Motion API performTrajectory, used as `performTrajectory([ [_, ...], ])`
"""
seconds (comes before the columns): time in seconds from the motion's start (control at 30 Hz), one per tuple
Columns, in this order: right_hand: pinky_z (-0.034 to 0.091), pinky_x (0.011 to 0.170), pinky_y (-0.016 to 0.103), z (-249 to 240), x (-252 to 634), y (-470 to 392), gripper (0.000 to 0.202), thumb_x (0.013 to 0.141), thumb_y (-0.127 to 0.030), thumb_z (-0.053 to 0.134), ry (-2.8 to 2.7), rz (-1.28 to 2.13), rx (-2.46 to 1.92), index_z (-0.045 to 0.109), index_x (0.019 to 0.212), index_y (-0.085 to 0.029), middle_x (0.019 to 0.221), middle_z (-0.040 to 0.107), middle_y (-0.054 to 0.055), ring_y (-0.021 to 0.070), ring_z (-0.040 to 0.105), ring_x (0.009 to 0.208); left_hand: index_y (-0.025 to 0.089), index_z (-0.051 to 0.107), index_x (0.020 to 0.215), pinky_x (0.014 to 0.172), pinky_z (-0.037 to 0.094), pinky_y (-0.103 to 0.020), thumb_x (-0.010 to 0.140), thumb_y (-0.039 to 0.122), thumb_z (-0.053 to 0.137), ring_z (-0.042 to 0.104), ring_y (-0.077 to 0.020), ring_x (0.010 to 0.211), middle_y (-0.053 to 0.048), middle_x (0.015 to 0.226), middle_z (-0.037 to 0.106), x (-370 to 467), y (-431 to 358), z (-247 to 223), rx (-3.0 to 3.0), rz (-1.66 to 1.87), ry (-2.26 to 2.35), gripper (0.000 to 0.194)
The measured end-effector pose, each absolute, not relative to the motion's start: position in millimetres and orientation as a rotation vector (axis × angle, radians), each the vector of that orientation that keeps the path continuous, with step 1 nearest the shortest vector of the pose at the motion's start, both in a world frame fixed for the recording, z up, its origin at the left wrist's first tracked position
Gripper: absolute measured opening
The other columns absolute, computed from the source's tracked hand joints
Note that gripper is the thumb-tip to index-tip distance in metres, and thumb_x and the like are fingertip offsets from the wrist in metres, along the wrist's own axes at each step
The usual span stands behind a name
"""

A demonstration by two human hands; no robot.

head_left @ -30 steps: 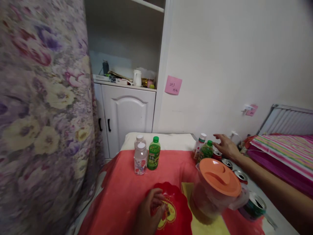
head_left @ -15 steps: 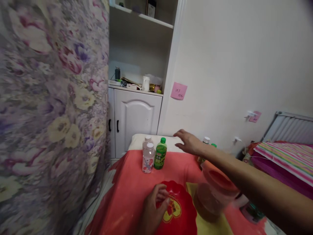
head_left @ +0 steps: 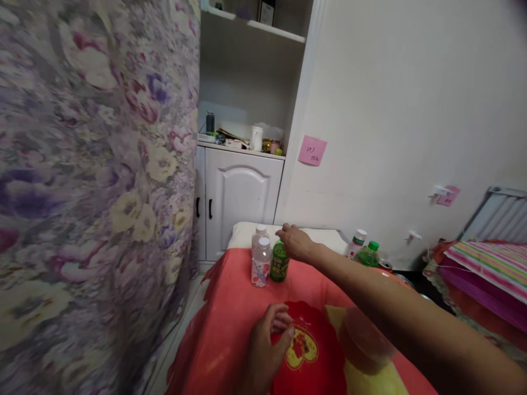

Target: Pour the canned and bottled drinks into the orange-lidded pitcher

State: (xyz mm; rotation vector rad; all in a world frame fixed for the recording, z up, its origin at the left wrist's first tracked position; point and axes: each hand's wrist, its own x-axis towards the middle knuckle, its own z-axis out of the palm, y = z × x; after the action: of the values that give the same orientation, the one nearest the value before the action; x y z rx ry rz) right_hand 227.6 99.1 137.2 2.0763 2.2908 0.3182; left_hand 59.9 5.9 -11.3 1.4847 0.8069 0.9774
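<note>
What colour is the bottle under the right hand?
The bottle is green, in lighter and darker shades; best seen in the head view.

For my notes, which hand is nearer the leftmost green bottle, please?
Right: the right hand is at the top of the green bottle; the left hand is nearer the camera, at the red tray.

Tabletop (head_left: 218, 329) — red cloth (head_left: 239, 302), cream cloth (head_left: 323, 237) at far edge | near far left corner: two clear bottles (head_left: 261, 270), green bottle (head_left: 279, 266) | near far right corner: white-capped bottle (head_left: 356, 247), green-capped bottle (head_left: 368, 256) | near edge — red dish (head_left: 323, 334)
</note>
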Motion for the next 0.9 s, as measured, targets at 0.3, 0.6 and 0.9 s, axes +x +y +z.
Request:
performTrajectory([
  [0.3,0.057,0.083,0.037,152,244,59,0.022,0.098,-0.022,0.061,2.293,0.305,2.037,0.065,0.118,-0.015,0.119,0.069,0.010,0.0213,0.069,0.097,0.015,0.064,0.105,0.082,0.057,-0.042,0.072,0.031,0.063,0.071,-0.0253,0.083,-0.010,0.093,0.073,64,13,-22,1.520,0.989,0.803,0.036],
  [0.6,0.045,0.071,0.030,169,240,-51,0.018,0.092,-0.015,0.056,2.463,0.287,2.136,0.062,0.108,-0.019,0.106,0.068,0.006,0.0196,0.066,0.088,0.019,0.047,0.140,0.121,0.034,-0.056,0.072,0.029,0.072,0.045,-0.0346,0.145,-0.017,0.153,0.051,68,16,-32,1.666,1.206,0.895,0.074],
  [0.9,0.048,0.079,0.033,130,237,-100,0.031,0.092,-0.016,0.063,2.935,-0.262,2.343,0.058,0.121,-0.025,0.106,0.063,0.004,0.0198,0.064,0.092,0.016,0.060,0.126,0.106,0.051,-0.050,0.066,0.022,0.076,0.065,-0.0361,0.123,-0.017,0.131,0.070,79,-9,-10,1.678,0.903,0.778,0.063],
])
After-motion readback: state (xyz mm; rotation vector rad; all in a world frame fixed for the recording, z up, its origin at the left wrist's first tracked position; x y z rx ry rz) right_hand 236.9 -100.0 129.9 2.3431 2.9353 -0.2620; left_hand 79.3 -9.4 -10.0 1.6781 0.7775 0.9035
